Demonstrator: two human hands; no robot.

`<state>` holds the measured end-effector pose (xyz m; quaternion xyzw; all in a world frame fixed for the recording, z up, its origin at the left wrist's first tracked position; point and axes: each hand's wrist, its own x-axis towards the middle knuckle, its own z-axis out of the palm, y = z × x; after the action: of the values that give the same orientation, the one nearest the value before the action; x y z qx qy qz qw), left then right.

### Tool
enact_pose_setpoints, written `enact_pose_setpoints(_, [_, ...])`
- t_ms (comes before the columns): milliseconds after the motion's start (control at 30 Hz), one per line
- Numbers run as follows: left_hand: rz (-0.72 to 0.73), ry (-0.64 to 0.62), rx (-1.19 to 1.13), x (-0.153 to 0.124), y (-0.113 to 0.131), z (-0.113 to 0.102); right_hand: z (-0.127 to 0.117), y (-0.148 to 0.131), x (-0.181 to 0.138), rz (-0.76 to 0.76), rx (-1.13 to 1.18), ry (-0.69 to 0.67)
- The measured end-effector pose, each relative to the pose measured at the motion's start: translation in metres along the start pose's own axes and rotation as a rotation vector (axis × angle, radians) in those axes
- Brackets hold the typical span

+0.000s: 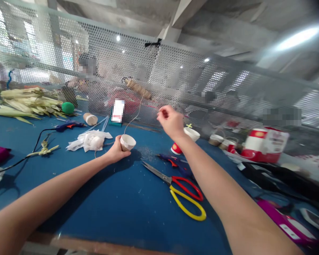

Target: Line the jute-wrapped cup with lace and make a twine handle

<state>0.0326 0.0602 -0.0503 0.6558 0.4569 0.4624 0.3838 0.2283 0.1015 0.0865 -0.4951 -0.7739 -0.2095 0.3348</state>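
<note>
My left hand (116,151) grips a small white paper cup (128,142), tilted just above the blue table (117,205). A thin twine string (134,118) runs from the cup up toward a spool of twine (138,89) hung on the mesh screen. My right hand (171,121) is raised above the table with its fingers pinched together; whether the string is between them I cannot tell. Red and yellow scissors (184,196) lie on the table between my forearms.
A blue glue gun (67,125), crumpled white tissue (89,140), dried leaves (26,102) and a green ball (67,107) lie at the left. Paper cups (191,134), small baskets (216,140) and a red-white box (264,145) sit at the right. A perforated metal screen (175,78) stands behind; a person sits beyond it.
</note>
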Motion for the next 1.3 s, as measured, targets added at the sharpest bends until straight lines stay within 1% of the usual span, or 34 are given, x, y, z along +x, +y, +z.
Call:
enact_pose_setpoints(33, [0.014, -0.014, 0.005, 0.001, -0.001, 0.002, -0.014, 0.000, 0.001, 0.052, 0.229, 0.182])
enact_pose_setpoints(100, [0.014, -0.026, 0.031, 0.002, -0.002, 0.005, -0.041, -0.005, -0.001, 0.116, 0.597, 0.414])
enact_pose_setpoints(167, [0.002, -0.032, 0.064, 0.001, -0.003, 0.007, -0.067, -0.013, -0.008, 0.170, 0.862, 0.600])
enact_pose_setpoints(200, [-0.005, -0.036, 0.084, 0.001, -0.003, 0.007, -0.077, -0.018, -0.014, 0.201, 0.959, 0.642])
enact_pose_setpoints(300, [-0.023, -0.039, 0.134, -0.001, 0.000, 0.002, -0.099, -0.027, -0.036, 0.289, 1.128, 0.603])
enact_pose_setpoints(400, [0.002, 0.031, 0.195, -0.005, 0.015, -0.011, -0.103, -0.029, -0.061, 0.378, 1.225, 0.581])
enact_pose_setpoints(467, [0.108, 0.136, 0.270, -0.011, 0.033, -0.023, -0.099, -0.028, -0.075, 0.433, 1.272, 0.583])
enact_pose_setpoints(500, [0.186, 0.135, 0.232, -0.015, 0.042, -0.029, -0.096, -0.028, -0.080, 0.464, 1.295, 0.588])
enact_pose_setpoints(533, [0.250, 0.080, 0.134, -0.020, 0.052, -0.034, -0.093, -0.027, -0.083, 0.508, 1.322, 0.612])
enact_pose_setpoints(567, [0.289, -0.013, -0.013, -0.025, 0.061, -0.038, -0.089, -0.027, -0.086, 0.567, 1.351, 0.642])
enact_pose_setpoints(600, [0.297, -0.107, -0.177, -0.029, 0.069, -0.041, -0.085, -0.027, -0.088, 0.639, 1.383, 0.675])
enact_pose_setpoints(633, [0.290, -0.152, -0.319, -0.034, 0.076, -0.043, -0.081, -0.027, -0.090, 0.714, 1.415, 0.689])
enact_pose_setpoints(667, [0.292, -0.162, -0.434, -0.038, 0.082, -0.043, -0.077, -0.027, -0.091, 0.782, 1.444, 0.674])
enact_pose_setpoints(700, [0.298, -0.143, -0.513, -0.042, 0.087, -0.043, -0.072, -0.027, -0.093, 0.830, 1.466, 0.626])
enact_pose_setpoints(767, [0.318, -0.124, -0.590, -0.049, 0.095, -0.042, -0.061, -0.026, -0.098, 0.854, 1.471, 0.460])
enact_pose_setpoints(800, [0.356, -0.105, -0.614, -0.052, 0.099, -0.041, -0.055, -0.026, -0.101, 0.831, 1.446, 0.371])
enact_pose_setpoints(833, [0.401, -0.093, -0.612, -0.056, 0.102, -0.040, -0.049, -0.026, -0.104, 0.802, 1.409, 0.273])
enact_pose_setpoints(900, [0.488, -0.051, -0.554, -0.062, 0.110, -0.038, -0.037, -0.027, -0.110, 0.779, 1.347, 0.160])
enact_pose_setpoints(933, [0.514, -0.026, -0.511, -0.066, 0.114, -0.038, -0.032, -0.029, -0.113, 0.799, 1.340, 0.126])
enact_pose_setpoints(1000, [0.543, -0.025, -0.435, -0.072, 0.120, -0.036, -0.025, -0.035, -0.116, 0.845, 1.346, 0.077])
enact_pose_setpoints(1067, [0.540, -0.020, -0.361, -0.075, 0.123, -0.034, -0.024, -0.042, -0.116, 0.852, 1.348, 0.035])
enact_pose_setpoints(1133, [0.493, -0.020, -0.295, -0.074, 0.122, -0.032, -0.030, -0.051, -0.113, 0.811, 1.324, 0.037])
enact_pose_setpoints(1167, [0.455, -0.035, -0.269, -0.073, 0.120, -0.030, -0.035, -0.056, -0.110, 0.766, 1.292, 0.055])
enact_pose_setpoints(1233, [0.374, -0.096, -0.233, -0.070, 0.113, -0.025, -0.048, -0.066, -0.106, 0.622, 1.187, 0.085])
enact_pose_setpoints(1267, [0.336, -0.139, -0.232, -0.068, 0.108, -0.022, -0.054, -0.072, -0.105, 0.543, 1.125, 0.068])
enact_pose_setpoints(1300, [0.301, -0.163, -0.238, -0.067, 0.104, -0.019, -0.059, -0.077, -0.104, 0.477, 1.072, 0.017])
